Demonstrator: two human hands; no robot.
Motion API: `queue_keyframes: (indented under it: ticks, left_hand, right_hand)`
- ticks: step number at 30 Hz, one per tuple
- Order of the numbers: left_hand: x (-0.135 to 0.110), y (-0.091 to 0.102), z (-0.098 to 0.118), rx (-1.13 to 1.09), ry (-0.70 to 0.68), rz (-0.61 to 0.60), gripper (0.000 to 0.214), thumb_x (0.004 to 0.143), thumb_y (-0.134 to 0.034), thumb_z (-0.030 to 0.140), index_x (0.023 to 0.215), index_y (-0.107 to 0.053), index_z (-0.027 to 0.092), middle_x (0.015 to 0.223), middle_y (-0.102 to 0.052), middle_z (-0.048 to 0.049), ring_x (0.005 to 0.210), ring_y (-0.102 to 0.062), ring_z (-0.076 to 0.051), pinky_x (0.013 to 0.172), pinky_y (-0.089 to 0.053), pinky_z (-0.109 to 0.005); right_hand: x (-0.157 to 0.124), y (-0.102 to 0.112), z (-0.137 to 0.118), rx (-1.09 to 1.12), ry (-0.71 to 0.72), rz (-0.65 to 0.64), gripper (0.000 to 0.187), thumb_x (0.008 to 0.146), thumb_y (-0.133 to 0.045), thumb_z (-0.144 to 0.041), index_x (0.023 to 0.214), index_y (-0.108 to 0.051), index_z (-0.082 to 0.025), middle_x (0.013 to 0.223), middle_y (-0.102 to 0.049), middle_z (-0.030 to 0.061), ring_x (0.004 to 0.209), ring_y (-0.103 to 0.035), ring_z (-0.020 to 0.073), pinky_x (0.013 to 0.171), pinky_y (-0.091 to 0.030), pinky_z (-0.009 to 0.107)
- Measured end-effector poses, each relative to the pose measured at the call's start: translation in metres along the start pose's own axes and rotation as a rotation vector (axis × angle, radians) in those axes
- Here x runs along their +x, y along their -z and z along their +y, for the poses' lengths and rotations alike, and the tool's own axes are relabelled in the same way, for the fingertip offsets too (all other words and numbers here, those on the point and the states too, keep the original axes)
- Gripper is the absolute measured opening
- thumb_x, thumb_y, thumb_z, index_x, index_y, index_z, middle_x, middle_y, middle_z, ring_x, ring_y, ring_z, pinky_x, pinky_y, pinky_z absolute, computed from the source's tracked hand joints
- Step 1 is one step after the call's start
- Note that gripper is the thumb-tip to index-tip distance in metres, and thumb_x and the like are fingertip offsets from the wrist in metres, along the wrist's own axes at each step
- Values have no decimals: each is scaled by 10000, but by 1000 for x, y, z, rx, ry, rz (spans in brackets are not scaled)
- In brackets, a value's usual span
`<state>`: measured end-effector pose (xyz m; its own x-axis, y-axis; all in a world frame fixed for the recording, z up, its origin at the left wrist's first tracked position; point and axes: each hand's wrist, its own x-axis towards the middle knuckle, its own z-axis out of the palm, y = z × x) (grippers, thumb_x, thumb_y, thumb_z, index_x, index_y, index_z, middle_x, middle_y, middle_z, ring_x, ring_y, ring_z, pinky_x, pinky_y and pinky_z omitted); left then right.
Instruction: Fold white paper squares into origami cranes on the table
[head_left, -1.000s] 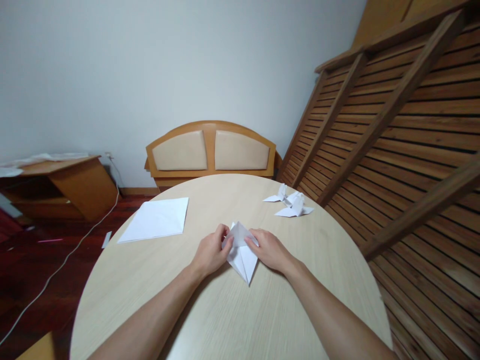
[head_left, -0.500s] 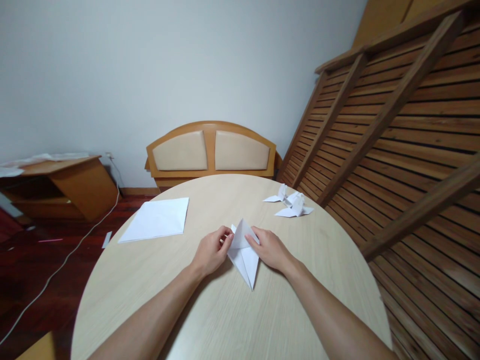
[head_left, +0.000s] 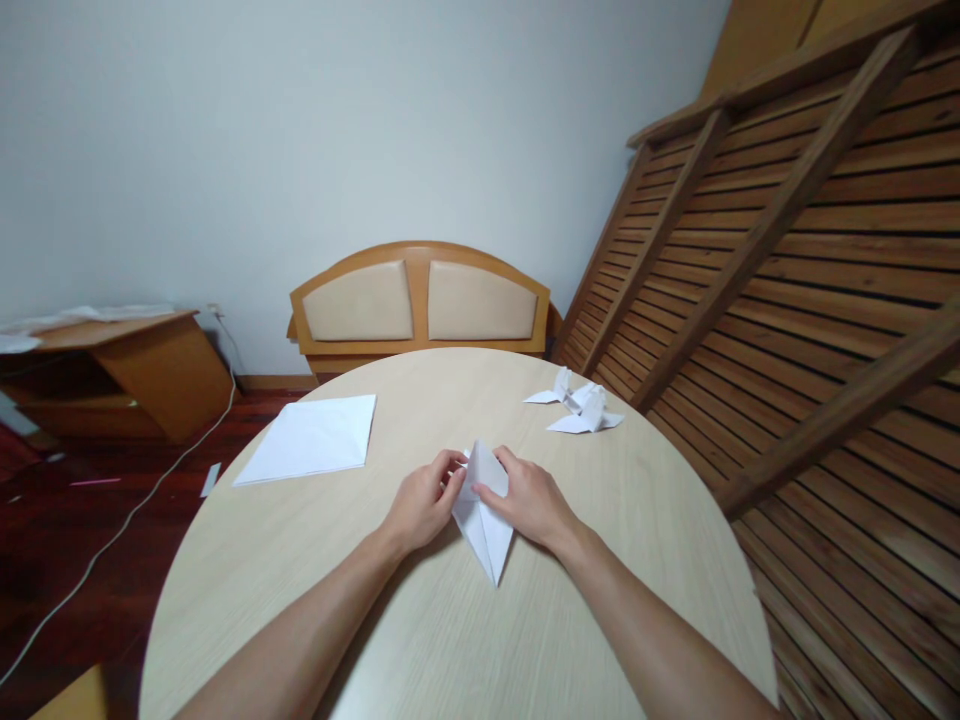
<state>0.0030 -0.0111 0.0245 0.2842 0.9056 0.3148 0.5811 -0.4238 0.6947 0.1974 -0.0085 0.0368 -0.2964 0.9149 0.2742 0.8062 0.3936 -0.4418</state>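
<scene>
A white folded paper (head_left: 487,535), kite-shaped with one long point toward me, lies between my hands on the round table (head_left: 450,640). My left hand (head_left: 426,498) pinches its upper left edge between thumb and fingers. On the other side, my right hand (head_left: 529,497) grips the right edge, its thumb lying across the upper flap and its fingers at the back. The flap's tip stands up above both thumbs. Parts of the paper's edges are hidden under the fingers.
Folded paper cranes (head_left: 581,403) sit together at the table's back right. A stack of white paper sheets (head_left: 311,440) lies at the left. Slatted wooden panels (head_left: 787,250) lean along the right side. Behind the table is a headboard (head_left: 420,300); a white cable (head_left: 142,505) crosses the floor.
My right thumb has slid left and down across the paper's upper flap. The paper's lower point has shifted slightly left. My left hand keeps almost the same hold.
</scene>
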Motion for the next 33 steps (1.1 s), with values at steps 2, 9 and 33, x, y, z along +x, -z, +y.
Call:
queue_keyframes:
  ticks: [2, 9, 33]
  left_hand:
    - [0, -1, 1, -10, -5, -5, 267, 999, -395, 375, 1140, -554, 214, 1006, -722, -49, 803, -662, -185, 726, -477, -290]
    - [-1, 0, 2, -4, -4, 19, 280, 1003, -375, 367, 1080, -597, 214, 950, -716, -40, 825, -662, -192, 749, -468, -288]
    - [0, -2, -1, -118, 12, -70, 335, 937, -502, 313, 1224, -626, 191, 990, -730, -57, 737, -670, -164, 660, -518, -259]
  right_hand:
    - [-1, -4, -6, -5, -23, 20, 431, 842, -672, -461, 1175, -519, -234, 921, -725, 68, 807, -685, 252, 639, -365, 284]
    - [3, -15, -12, -70, -151, 36, 566, 825, -664, -551, 1241, -445, -237, 891, -732, 91, 798, -702, 276, 623, -373, 293]
    - [6, -15, -2, 252, -27, 130, 221, 988, -442, -345, 1037, -625, -230, 852, -719, 43, 772, -679, 198, 669, -441, 257]
